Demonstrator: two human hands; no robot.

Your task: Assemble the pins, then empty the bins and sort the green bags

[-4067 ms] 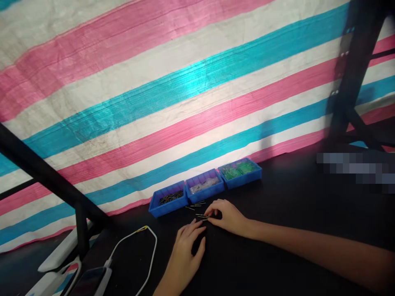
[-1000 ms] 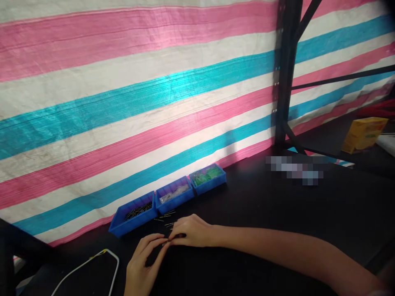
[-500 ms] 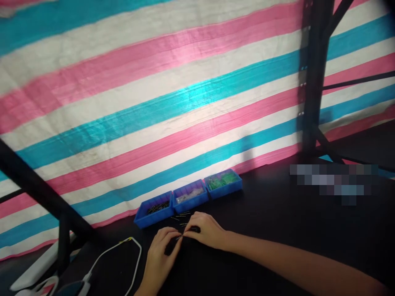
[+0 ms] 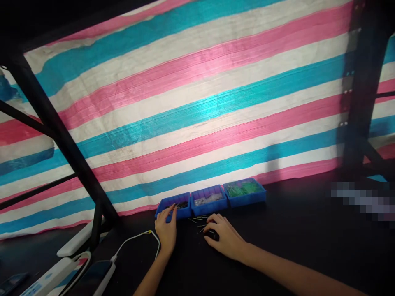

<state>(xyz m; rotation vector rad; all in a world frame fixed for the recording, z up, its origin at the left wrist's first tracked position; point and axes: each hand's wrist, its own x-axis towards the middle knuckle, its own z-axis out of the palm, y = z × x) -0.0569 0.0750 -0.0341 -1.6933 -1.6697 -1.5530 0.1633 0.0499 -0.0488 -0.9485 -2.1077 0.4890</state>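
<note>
Since half a second ago, I see the left hand (image 4: 166, 230) has left the right hand (image 4: 226, 240), where their fingertips met, and reached up to the leftmost blue tray (image 4: 184, 213). My view has swung too, bringing more of the frame at left into sight.

The left hand's fingertips are at that tray's near side, close to the thin dark rods (image 4: 182, 204) heaped inside; from here I cannot tell whether they pinch one. The right hand is low over the black worktop (image 4: 262, 234), thumb and forefinger slightly apart, just beside a few loose rods (image 4: 201, 216) that lie in front of the trays.

Two more blue trays stand to the right in the same row: the middle tray (image 4: 212, 208) holds clear, pale pieces, the right-hand tray (image 4: 249, 199) green ones. At lower left I make out a white cable (image 4: 131, 237) plugged into a dark-screened device (image 4: 97, 272), with a white power strip (image 4: 47, 277) beside it. Behind everything hangs a sheet (image 4: 200, 139) striped pink, white and turquoise.
</note>
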